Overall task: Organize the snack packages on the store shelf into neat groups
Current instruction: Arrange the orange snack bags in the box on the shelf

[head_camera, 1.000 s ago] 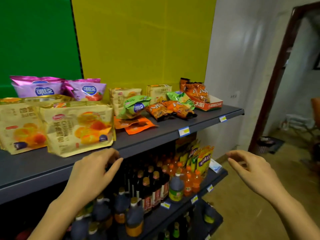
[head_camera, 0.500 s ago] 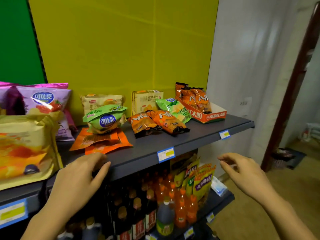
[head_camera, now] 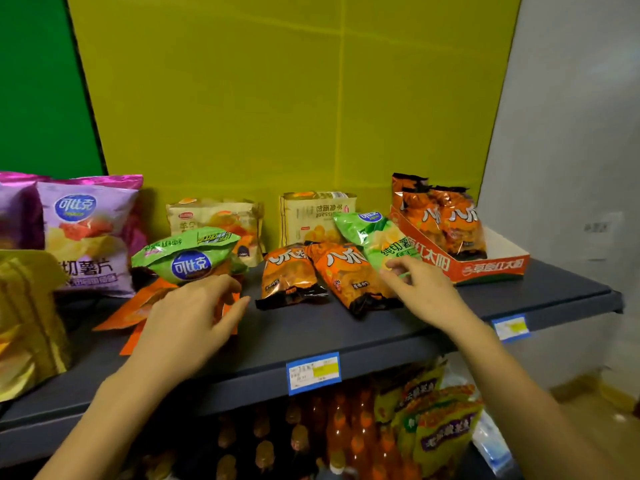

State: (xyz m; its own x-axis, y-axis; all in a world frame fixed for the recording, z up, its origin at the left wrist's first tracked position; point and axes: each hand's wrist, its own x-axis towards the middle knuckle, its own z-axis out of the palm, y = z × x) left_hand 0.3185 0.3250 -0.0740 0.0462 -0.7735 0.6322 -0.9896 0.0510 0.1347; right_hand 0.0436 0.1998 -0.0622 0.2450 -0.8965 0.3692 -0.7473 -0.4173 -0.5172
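Observation:
On the dark shelf (head_camera: 346, 334) lie mixed snack bags. My left hand (head_camera: 187, 323) hovers open over flat orange packets (head_camera: 138, 306), just in front of a green chip bag (head_camera: 187, 258). My right hand (head_camera: 419, 289) reaches with fingers spread to the lower edge of a second green chip bag (head_camera: 374, 237), touching it beside two orange snack bags (head_camera: 287, 275) (head_camera: 349, 275). Whether it grips the bag is unclear. Two pale yellow bread packs (head_camera: 214, 216) (head_camera: 315, 216) stand at the back.
Purple chip bags (head_camera: 86, 233) stand at left, with yellow bread bags (head_camera: 27, 320) at the far left front. A red-and-white display box (head_camera: 491, 268) with orange bags sits at the shelf's right end. Bottles and packets (head_camera: 346, 441) fill the shelf below.
Both hands rose from below the shelf edge onto the shelf. The left now hovers over the orange packets and the right reached the green bag. The view moved closer and right.

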